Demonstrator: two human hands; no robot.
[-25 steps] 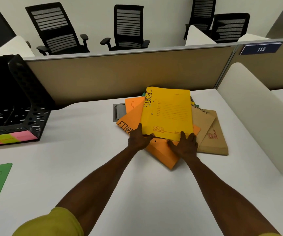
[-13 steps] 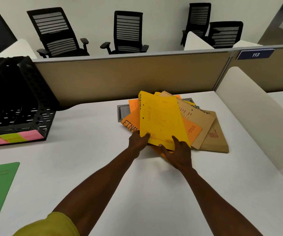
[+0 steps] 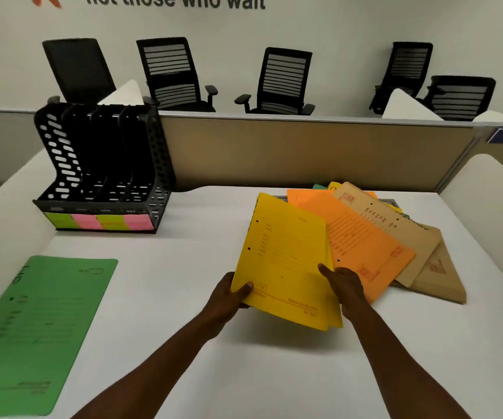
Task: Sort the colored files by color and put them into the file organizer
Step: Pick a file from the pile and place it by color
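Both hands are ours: our left hand (image 3: 229,294) pinches the near left corner of a smooth yellow card file (image 3: 286,261), thumb on top, and our right hand (image 3: 345,285) grips its right edge with fingers curled over, holding it tilted above the matte white desk (image 3: 244,373). Largest after the desk, a flat green file (image 3: 38,328) lies alone at the near left. Behind it stands the black perforated plastic file organizer (image 3: 105,164), four upright slots, with pink and lime sticky labels (image 3: 99,222) along its base. Right of the yellow file fan a rectangular orange file (image 3: 365,240) and dull brown kraft files (image 3: 419,252).
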